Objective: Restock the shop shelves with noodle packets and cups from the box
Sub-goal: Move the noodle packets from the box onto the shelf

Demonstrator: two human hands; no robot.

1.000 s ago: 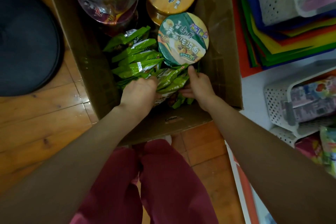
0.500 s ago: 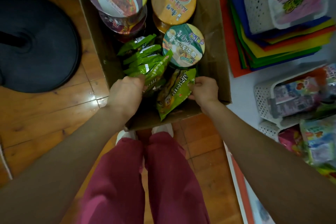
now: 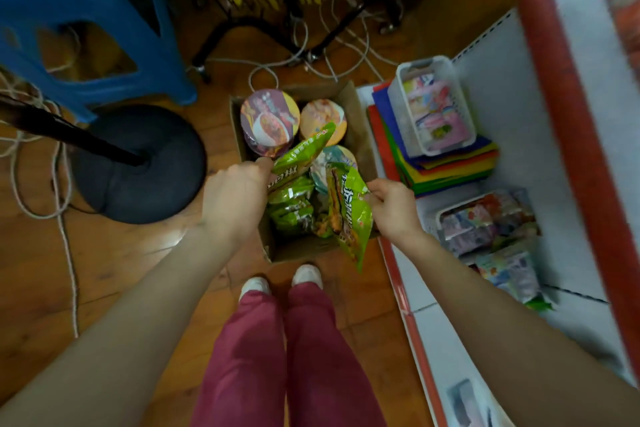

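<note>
A brown cardboard box (image 3: 360, 121) stands on the wooden floor in front of my feet. Inside it are a purple-lidded noodle cup (image 3: 269, 118), an orange-lidded cup (image 3: 320, 116), a partly hidden teal-lidded cup (image 3: 337, 154) and several green noodle packets (image 3: 291, 211). My left hand (image 3: 235, 194) grips one green packet (image 3: 299, 158) above the box's left side. My right hand (image 3: 391, 206) pinches another green packet (image 3: 348, 215), which hangs over the box's near right corner.
To the right is a low white shelf (image 3: 512, 107) with a red edge (image 3: 398, 274). It holds a white basket (image 3: 433, 107) on stacked coloured sheets (image 3: 450, 166) and a basket of snack packets (image 3: 488, 218). A black round stand base (image 3: 138, 166), a blue stool (image 3: 86, 10) and loose cables (image 3: 311, 52) lie to the left and behind.
Both hands have lifted out of the box, each with a green packet. The view has risen, so the box looks smaller and the shelf and stool have come into sight.
</note>
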